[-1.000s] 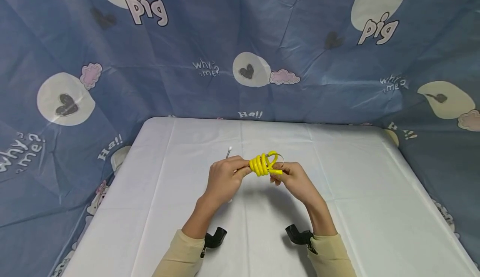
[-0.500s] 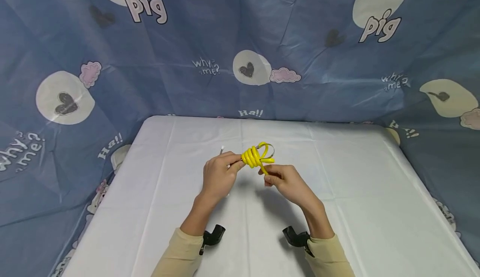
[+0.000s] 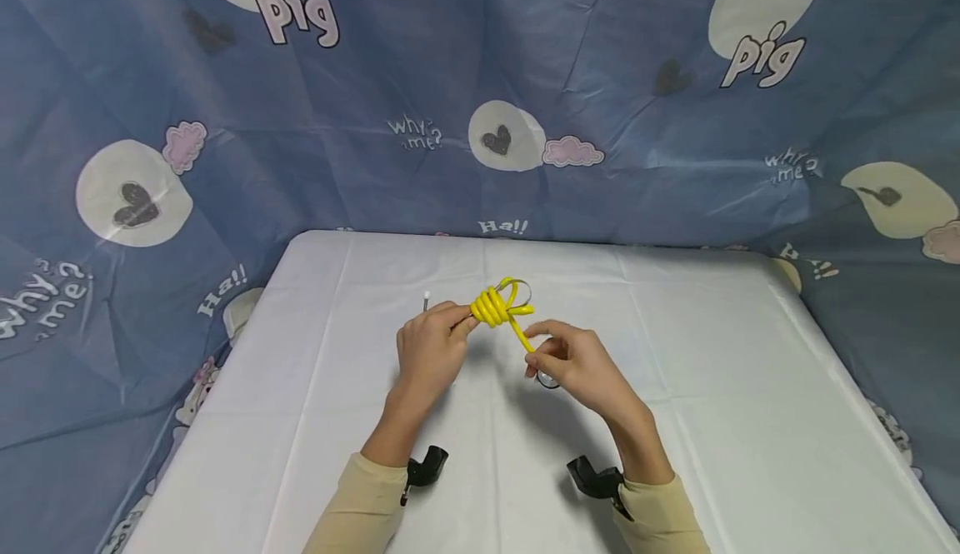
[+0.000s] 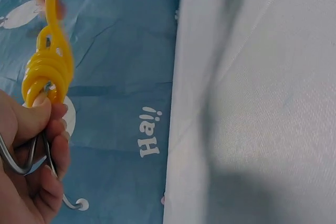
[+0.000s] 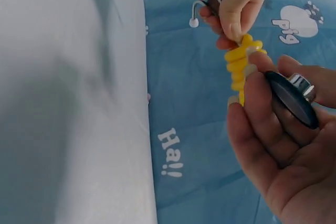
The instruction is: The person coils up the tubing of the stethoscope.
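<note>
- Several glossy coils bunched the yellow stethoscope (image 3: 491, 308) above the white cloth (image 3: 712, 454); it seemed light, springy, perhaps slippery, with its wound middle the surest hold.
- The left hand (image 3: 429, 350), fingers curled, pinched stiff metal ear tubes (image 4: 19, 170).
- The right hand (image 3: 576, 364), loosely curled, held tubing beside the round, dark-rimmed chest piece (image 5: 290, 100).

A white cloth (image 3: 720, 421) with straight fold creases covers the work surface, which has rounded far corners. Behind it and along both sides hangs a wrinkled blue fabric (image 3: 630, 79). Its print repeats white "pig" lettering (image 3: 296, 11), pale rounded shapes, some bearing a dark heart (image 3: 496, 140), pink clouds (image 3: 573, 152) with scalloped edges, the words "why me?" (image 3: 416, 132) and "Ha!!" (image 3: 503, 227) just above the surface's far edge.
</note>
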Demonstrator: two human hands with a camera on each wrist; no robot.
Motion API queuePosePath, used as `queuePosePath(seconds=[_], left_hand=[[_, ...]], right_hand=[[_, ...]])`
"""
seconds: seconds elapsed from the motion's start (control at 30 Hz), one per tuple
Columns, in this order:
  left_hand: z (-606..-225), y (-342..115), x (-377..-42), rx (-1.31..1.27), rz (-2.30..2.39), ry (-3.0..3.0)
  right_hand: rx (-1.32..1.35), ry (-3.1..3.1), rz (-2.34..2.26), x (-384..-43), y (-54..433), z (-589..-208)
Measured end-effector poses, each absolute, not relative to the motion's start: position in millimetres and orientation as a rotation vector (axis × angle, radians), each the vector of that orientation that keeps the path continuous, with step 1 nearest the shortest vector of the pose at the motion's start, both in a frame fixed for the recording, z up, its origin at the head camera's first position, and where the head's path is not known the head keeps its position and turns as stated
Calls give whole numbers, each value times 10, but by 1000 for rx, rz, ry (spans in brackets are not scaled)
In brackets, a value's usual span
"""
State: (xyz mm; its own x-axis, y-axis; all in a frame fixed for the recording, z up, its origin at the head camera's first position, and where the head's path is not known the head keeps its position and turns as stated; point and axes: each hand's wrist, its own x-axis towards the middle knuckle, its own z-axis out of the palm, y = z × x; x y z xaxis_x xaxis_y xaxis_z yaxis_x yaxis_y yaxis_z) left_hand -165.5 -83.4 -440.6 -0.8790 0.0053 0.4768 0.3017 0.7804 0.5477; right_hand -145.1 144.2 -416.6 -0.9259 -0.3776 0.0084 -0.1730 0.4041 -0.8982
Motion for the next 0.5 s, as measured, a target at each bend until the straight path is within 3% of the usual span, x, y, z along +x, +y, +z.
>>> queuePosePath(seconds=[0.5], left_hand=[[-4431, -711, -1603, -290, -763, -2570]], right_hand=[[-765, 2062, -1805, -1438, 1543, -4155]])
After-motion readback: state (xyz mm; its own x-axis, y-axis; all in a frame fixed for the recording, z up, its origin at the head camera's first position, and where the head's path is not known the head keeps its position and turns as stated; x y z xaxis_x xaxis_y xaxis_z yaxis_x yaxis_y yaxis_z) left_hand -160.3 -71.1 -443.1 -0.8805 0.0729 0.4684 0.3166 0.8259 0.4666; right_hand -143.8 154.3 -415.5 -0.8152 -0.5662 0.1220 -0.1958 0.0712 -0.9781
